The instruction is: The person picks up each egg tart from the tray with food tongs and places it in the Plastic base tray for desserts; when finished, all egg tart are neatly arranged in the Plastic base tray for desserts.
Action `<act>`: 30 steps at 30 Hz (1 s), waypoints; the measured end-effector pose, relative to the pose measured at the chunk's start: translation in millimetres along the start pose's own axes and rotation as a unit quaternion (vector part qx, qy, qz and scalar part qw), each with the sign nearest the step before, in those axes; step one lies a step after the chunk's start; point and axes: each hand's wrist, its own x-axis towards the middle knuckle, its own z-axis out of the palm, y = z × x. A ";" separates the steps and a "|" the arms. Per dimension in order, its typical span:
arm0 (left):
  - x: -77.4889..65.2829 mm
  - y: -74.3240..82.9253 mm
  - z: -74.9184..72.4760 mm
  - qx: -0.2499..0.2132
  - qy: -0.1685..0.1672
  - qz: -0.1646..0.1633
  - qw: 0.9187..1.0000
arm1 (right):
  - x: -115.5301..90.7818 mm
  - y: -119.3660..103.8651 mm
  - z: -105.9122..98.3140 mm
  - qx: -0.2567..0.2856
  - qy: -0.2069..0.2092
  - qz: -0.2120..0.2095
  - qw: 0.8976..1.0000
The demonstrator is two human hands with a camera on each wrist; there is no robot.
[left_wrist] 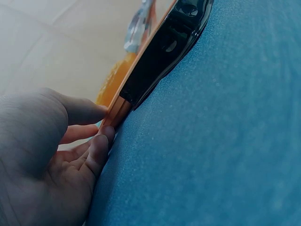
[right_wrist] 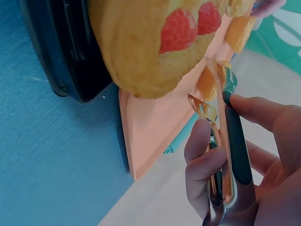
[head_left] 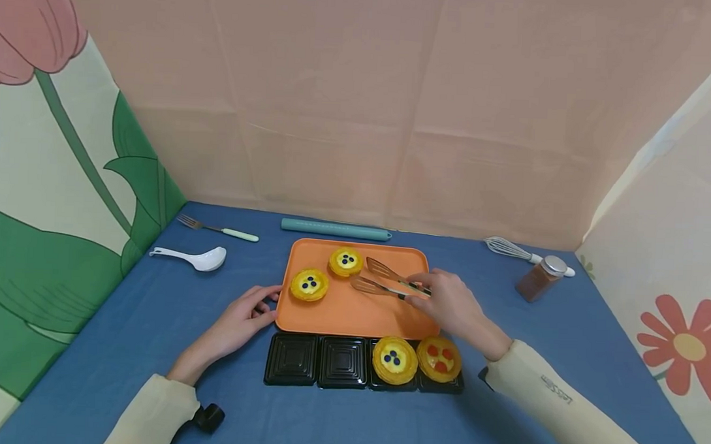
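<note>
In the head view, my right hand [head_left: 449, 304] grips a pair of tongs [head_left: 372, 286], its two slotted heads apart above the orange tray [head_left: 352, 320]. Dark grip pads [right_wrist: 239, 146] on the tongs lie under the thumb and fingers in the right wrist view. Just left of the tong heads, an egg tart with blueberries [head_left: 345, 262] and a second blueberry tart [head_left: 309, 285] sit on the tray. My left hand [head_left: 240, 319] holds the tray's left edge, thumb [left_wrist: 87, 110] at the rim and fingers low against its side.
A black compartment tray [head_left: 292, 360] lies along the orange tray's near side, bearing a blueberry tart [head_left: 394, 360] and a strawberry tart [head_left: 439, 359] at right. Around them lie a teal rod [head_left: 335, 230], fork [head_left: 240, 234], white ladle [head_left: 207, 259], whisk [head_left: 510, 247] and brown jar [head_left: 538, 280].
</note>
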 end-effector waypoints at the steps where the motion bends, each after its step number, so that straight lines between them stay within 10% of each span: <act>1: 0.0 -0.1 0.2 0.000 0.000 0.001 1.000 | 0.8 -0.4 0.1 0.002 0.000 0.002 1.000; 30: -1.6 2.2 0.3 0.005 0.003 -0.002 1.000 | 6.9 -9.9 0.4 -0.027 0.000 -0.032 0.999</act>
